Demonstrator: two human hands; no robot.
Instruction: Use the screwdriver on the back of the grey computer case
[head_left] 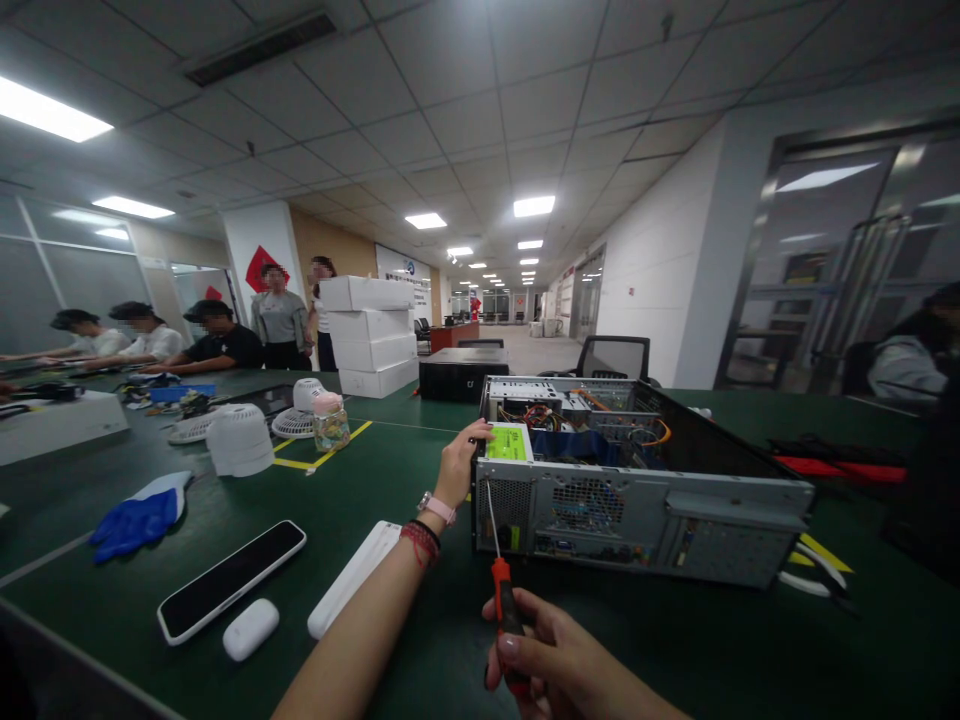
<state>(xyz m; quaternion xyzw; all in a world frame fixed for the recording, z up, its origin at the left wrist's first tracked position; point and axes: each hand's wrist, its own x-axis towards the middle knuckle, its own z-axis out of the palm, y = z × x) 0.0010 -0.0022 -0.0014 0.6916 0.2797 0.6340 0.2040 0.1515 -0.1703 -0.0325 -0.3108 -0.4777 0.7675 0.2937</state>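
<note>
An opened desktop computer case (720, 490) lies on its side, its perforated rear panel facing me. Inside its left corner sits a power supply with a bright green label (508, 443). My left hand (459, 462) grips that corner beside the label, its fingers partly hidden behind the edge. In my right hand (551, 640) is a screwdriver (504, 595) with a red and black handle, fingers wrapped round it. Its thin shaft points up and away, and the tip appears at the panel's upper left corner. Whether it sits in a screw is too small to tell.
On the green table (240, 690) to the left lie a smartphone (232, 580), a white earbud case (251, 628), a white slab-like object (352, 580) and blue gloves (139, 520). Farther back are white fans (240, 440), a glass jar (331, 428) and stacked white boxes (371, 340). Several people sit or stand beyond.
</note>
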